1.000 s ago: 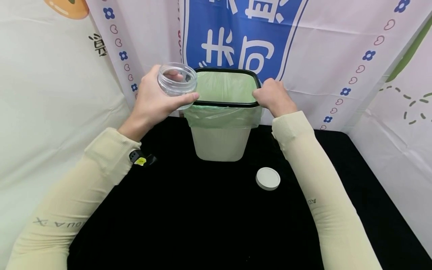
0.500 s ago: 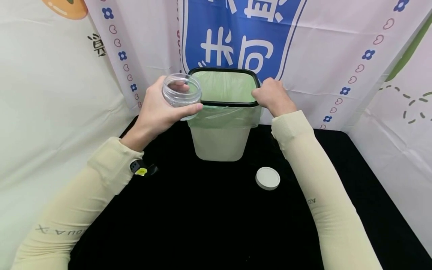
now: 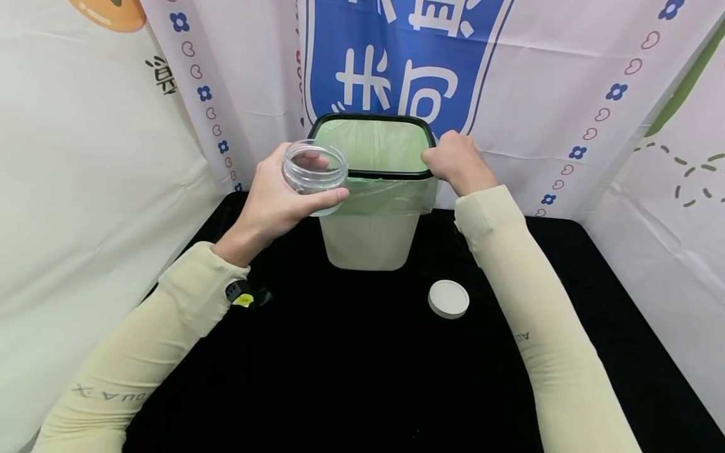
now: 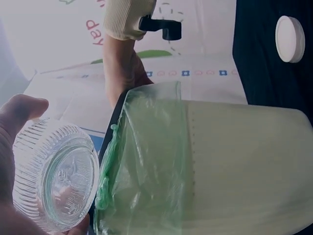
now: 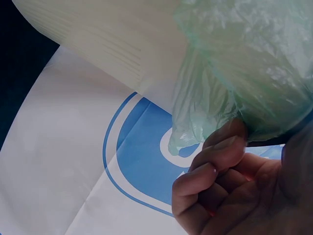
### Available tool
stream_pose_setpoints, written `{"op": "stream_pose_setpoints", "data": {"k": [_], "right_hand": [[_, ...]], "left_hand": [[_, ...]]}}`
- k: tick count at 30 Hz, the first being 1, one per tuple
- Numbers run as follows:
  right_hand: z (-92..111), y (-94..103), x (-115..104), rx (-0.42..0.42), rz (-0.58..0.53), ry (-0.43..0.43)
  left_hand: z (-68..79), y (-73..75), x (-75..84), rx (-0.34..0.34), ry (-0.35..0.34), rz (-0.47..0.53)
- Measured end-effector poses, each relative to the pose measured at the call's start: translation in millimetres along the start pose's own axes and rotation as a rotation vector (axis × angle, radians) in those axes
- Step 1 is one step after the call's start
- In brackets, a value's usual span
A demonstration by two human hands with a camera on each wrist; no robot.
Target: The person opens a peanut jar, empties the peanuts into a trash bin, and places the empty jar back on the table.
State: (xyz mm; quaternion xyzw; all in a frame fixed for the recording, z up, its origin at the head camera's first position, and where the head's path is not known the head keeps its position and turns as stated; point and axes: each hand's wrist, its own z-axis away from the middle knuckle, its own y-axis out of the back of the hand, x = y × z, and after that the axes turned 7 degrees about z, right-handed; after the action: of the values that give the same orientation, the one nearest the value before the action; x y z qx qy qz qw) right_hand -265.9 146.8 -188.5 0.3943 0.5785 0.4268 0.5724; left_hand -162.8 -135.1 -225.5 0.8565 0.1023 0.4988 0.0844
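A clear ribbed jar (image 3: 314, 170) without a lid is gripped by my left hand (image 3: 277, 195), thumb on the near side and fingers behind. It is held at the front left of a pale trash can (image 3: 368, 242) with a black rim. The left wrist view shows the jar's ribbed base (image 4: 63, 176) beside the green bag. Over the can's rim is folded a light green trash bag (image 3: 396, 196). My right hand (image 3: 457, 162) grips the rim on the right side; its fingers (image 5: 195, 181) look curled in the right wrist view.
On the black tabletop (image 3: 317, 365), a white round lid (image 3: 449, 299) lies right of the can. A printed curtain (image 3: 510, 75) hangs close behind the can, and white fabric walls (image 3: 102, 157) stand at both sides.
My left hand has moved toward me, down and slightly right with the jar, away from the can's opening. The right hand has stayed on the rim.
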Motion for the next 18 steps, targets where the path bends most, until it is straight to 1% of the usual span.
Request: {"op": "stream_pose_setpoints", "data": {"k": [7, 13, 18], "right_hand": [[-0.9, -1.3, -0.3, 0.000, 0.000, -0.003], [-0.9, -1.4, -0.6, -0.007, -0.012, -0.009], [-0.9, -0.5, -0.7, -0.009, -0.013, -0.019]], "left_hand": [[5.1, -5.9, -7.0, -0.013, 0.008, 0.014], [10.9, -7.1, -5.5, -0.008, -0.003, 0.034], [15.5, -8.4, -5.8, -0.032, 0.004, 0.044]]}}
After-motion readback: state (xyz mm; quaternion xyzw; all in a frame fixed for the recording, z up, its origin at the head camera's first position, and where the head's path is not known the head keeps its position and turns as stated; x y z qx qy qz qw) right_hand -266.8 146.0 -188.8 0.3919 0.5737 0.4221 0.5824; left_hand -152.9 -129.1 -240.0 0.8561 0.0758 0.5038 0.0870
